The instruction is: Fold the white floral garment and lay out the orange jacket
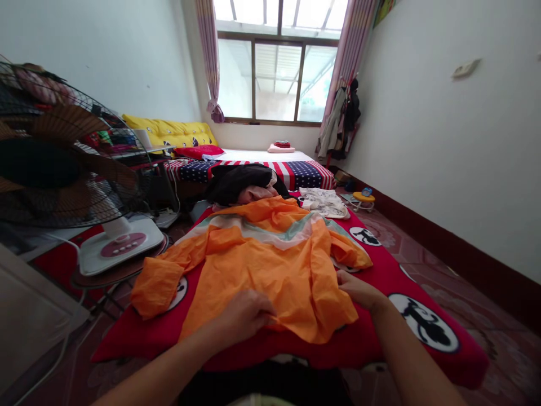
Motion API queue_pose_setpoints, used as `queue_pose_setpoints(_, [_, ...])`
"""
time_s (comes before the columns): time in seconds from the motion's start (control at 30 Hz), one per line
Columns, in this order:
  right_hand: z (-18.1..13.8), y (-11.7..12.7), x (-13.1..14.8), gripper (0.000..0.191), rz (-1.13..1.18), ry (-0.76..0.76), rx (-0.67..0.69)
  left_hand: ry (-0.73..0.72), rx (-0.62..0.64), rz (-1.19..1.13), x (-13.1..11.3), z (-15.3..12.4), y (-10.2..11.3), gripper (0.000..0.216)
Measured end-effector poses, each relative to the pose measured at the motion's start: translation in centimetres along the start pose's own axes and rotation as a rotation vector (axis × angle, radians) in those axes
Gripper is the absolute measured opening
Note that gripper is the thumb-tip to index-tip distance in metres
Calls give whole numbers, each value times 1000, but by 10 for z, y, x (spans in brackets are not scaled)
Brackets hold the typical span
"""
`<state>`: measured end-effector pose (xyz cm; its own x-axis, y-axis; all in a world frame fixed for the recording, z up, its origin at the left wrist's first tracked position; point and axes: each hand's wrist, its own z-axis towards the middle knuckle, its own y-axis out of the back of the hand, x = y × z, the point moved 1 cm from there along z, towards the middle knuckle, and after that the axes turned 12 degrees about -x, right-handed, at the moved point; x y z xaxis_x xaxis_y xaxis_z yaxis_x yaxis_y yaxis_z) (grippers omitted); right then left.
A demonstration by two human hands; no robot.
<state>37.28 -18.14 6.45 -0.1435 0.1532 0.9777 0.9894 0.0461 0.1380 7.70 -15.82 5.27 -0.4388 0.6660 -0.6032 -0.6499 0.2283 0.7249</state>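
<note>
A red mattress [380,332] printed with black-and-white round figures fills the near middle of the room and runs away toward the window [276,79] in the far wall. Beyond it, at the far end, lies a bed with a stars-and-stripes cover [304,172], yellow cushions [177,132] at its left and a small folded stack [281,148] on top. On the left stands a large electric fan [63,163] with a white base, just beside the mattress edge. Spread flat across the mattress is an orange shirt [262,254] with a pale green and white band across its far part, one sleeve flung out to the left over the mattress edge, the other folded in on the right. Behind it, farther off, sits a heap of dark clothes [240,183], and to the right of that a pale patterned cloth [323,202]. The left hand [245,316] lies on the near hem of the shirt, fingers curled down and pinching the orange cloth. The right hand [359,290] rests at the shirt's right edge, fingers bent onto the fabric there; whether it truly grasps or only presses cannot be told. A small yellow toy [363,197] stands on the floor at the far right.
</note>
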Motion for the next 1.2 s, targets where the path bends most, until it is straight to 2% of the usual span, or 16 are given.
queue_pose_setpoints(0.03, [6, -2, -1, 43, 72, 39, -70, 69, -77, -81, 6, 15, 11, 20])
queue_pose_setpoints(0.1, [17, -6, -4, 51, 228, 162, -305, 223, -416, -120, 19, 46, 39, 23])
queue_pose_setpoints(0.2, [26, -15, -11, 49, 328, 329, -665, 189, -949, 82, 23, 70, 73, 25])
queue_pose_setpoints(0.27, [19, -24, -11, 36, 226, 448, -773, 113, -1052, 112, 15, 66, 76, 25])
queue_pose_setpoints(0.33, [2, -38, -4, 20, 48, 641, -788, 56, -888, 13, 4, 49, 61, 18])
queue_pose_setpoints(0.4, [-21, -57, 6, 12, -102, 821, -690, 14, -572, -73, -6, 29, 35, 20])
queue_pose_setpoints(0.47, [-41, -80, 13, 17, -187, 880, -428, -7, -302, -86, -10, 9, 9, 26])
queue_pose_setpoints(0.53, [-53, -104, 13, 25, -265, 831, -144, -9, -174, -68, -8, -5, -9, 21])
queue_pose_setpoints(0.6, [-53, -121, 6, 36, -353, 762, -20, 6, -134, -36, -2, -13, -19, 26])
queue_pose_setpoints(0.7, [-30, -119, -7, 48, -497, 627, -118, 41, -106, 50, 7, -18, -22, 71])
queue_pose_setpoints(0.77, [-6, -100, -9, 53, -598, 512, -238, 39, -93, 73, 11, -18, -20, 77])
queue_pose_setpoints(0.83, [18, -70, -6, 56, -693, 410, -391, 25, -105, 58, 16, -16, -16, 69])
queue_pose_setpoints(0.9, [33, -40, 1, 52, -757, 328, -534, 34, -141, 38, 21, -13, -12, 61])
queue_pose_setpoints(0.97, [35, -18, 8, 40, -782, 288, -573, 57, -174, 17, 28, -9, -6, 51])
queue_pose_setpoints(1.1, [3, -9, 11, 34, -703, 425, -361, 101, -202, -37, 35, -3, 9, 39])
queue_pose_setpoints(1.2, [-30, -17, -3, 64, -776, 402, -71, 107, -129, 9, 32, -5, 21, 37])
